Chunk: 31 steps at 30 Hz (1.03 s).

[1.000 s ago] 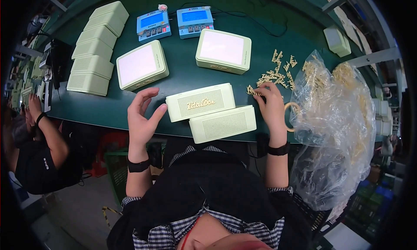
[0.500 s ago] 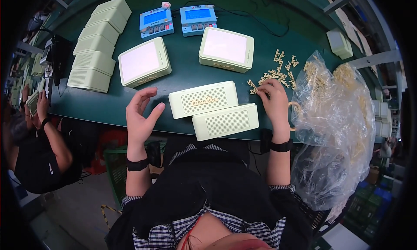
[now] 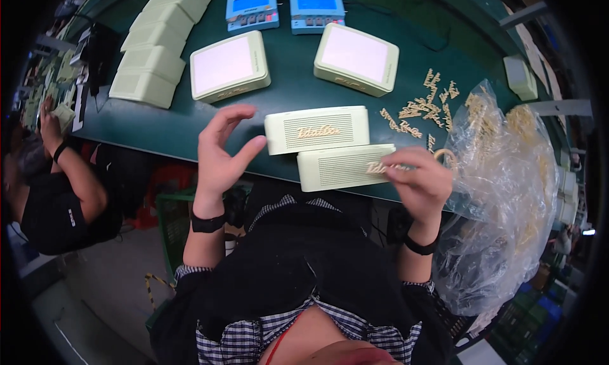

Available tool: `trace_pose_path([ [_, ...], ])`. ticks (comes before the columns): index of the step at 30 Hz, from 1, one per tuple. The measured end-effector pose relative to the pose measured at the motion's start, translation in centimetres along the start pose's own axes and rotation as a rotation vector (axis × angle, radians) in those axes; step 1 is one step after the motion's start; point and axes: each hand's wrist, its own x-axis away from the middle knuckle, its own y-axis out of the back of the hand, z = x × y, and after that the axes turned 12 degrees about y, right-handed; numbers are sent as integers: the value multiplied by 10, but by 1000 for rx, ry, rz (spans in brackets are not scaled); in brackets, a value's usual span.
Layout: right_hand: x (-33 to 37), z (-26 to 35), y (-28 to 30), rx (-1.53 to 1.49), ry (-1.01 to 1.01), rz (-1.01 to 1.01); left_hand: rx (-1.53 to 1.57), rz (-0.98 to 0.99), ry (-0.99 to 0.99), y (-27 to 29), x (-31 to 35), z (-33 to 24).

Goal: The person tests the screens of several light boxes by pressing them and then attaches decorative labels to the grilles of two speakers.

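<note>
Between the thumb and fingers of my right hand (image 3: 420, 178) is a small gold script nameplate (image 3: 379, 168), held over the right end of the nearer pale-green speaker-like box (image 3: 336, 169). That box has a perforated grille and lies by the table's front edge. Just behind it, touching, stands a second such box (image 3: 292, 135) with a gold script nameplate (image 3: 319, 131) on its grille. My left hand (image 3: 222, 148) is open and empty, its thumb and fingers spread beside the left end of this second box.
Loose gold nameplates (image 3: 424, 107) lie right of the boxes, beside a clear plastic bag (image 3: 501, 219). Two pale-green boxes with white panels, the left (image 3: 229, 67) and right (image 3: 356, 57), stand behind. Blue instruments (image 3: 252, 11) and stacked boxes (image 3: 149, 70) are farther back. A co-worker's arm (image 3: 81, 175) shows at left.
My right hand has picked up a nameplate from the loose pile and brought it toward me, over the nearer box. The view has shifted slightly; my left hand stays spread.
</note>
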Motion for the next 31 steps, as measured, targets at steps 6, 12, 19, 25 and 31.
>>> trace_pose_path([
  [6,2,2,-24,-95,36,105,-112,73,-145,-14,0,-10],
  [12,-4,6,-28,-57,17,174,-165,38,-196,-15,1,-9],
  [19,-7,6,-28,-28,35,225,-187,32,-214,-15,1,-10],
  [25,-10,10,-29,15,41,238,-213,32,-229,-15,-1,-10],
  [31,-9,12,-29,31,38,259,-210,28,-231,-18,1,-13],
])
